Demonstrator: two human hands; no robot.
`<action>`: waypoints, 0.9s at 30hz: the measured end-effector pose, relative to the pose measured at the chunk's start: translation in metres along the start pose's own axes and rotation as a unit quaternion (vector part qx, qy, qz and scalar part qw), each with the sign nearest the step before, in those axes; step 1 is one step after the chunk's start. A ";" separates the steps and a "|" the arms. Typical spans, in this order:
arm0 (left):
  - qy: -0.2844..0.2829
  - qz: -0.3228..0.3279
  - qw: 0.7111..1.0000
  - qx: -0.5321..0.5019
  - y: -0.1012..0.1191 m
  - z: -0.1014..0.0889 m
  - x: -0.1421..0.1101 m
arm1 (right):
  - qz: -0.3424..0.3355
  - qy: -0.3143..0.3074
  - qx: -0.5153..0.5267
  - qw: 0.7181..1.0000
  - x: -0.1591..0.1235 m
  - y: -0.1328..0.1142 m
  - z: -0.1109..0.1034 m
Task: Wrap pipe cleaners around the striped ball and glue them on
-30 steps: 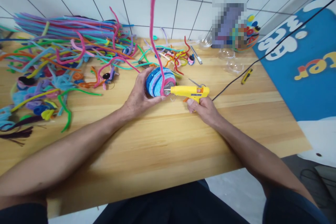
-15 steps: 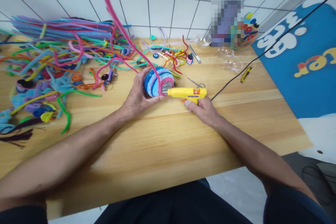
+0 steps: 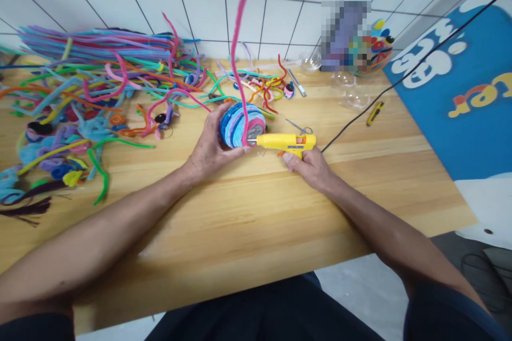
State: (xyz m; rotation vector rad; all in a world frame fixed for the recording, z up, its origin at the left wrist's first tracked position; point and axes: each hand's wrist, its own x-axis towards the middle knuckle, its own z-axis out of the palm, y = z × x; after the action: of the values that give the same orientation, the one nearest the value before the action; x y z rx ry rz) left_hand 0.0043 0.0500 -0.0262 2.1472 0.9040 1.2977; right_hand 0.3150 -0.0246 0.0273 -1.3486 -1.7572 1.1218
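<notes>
My left hand (image 3: 210,144) is wrapped round a ball (image 3: 239,124) covered in blue, pink and purple pipe-cleaner rings, held just above the wooden table (image 3: 256,208). A long pink pipe cleaner (image 3: 239,37) rises from the ball's right side up out of view. My right hand (image 3: 308,162) grips the handle of a yellow glue gun (image 3: 286,141) that lies level. Its nozzle touches the ball where the pink strand meets a bare grey patch.
A big heap of coloured pipe cleaners (image 3: 88,80) covers the table's left and back. Small scissors (image 3: 299,128) lie behind the gun. The gun's black cord (image 3: 380,98) runs right and up. Clear half-spheres (image 3: 354,96) and a yellow cutter (image 3: 376,113) sit at the right, beside a blue mat (image 3: 460,96).
The free pink pipe cleaner swung left, then back to nearly upright. The ball turned slightly in my left hand. The glue gun stayed against the ball.
</notes>
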 end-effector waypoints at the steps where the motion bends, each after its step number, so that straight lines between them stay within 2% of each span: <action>1: 0.000 0.000 1.000 0.001 0.000 0.000 0.000 | 0.000 -0.002 -0.004 1.000 0.000 -0.001 0.000; 9: 0.007 -0.014 1.000 -0.027 0.003 0.003 0.000 | 0.013 0.052 0.038 0.998 0.002 -0.006 0.001; 15: 0.002 -0.014 0.999 -0.029 0.003 0.002 0.001 | 0.026 0.069 0.067 0.995 0.004 -0.004 -0.001; 23: 0.004 -0.015 1.000 -0.024 0.000 0.003 -0.001 | 0.006 0.029 0.059 0.998 0.001 -0.003 0.002; 27: 0.010 -0.025 0.999 -0.042 -0.002 0.005 -0.001 | 0.005 0.031 0.042 0.999 0.000 -0.001 0.002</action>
State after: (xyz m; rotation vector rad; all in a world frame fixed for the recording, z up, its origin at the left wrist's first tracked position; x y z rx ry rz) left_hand 0.0075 0.0503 -0.0303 2.0386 0.8882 1.3107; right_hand 0.3123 -0.0250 0.0276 -1.3288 -1.6426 1.1339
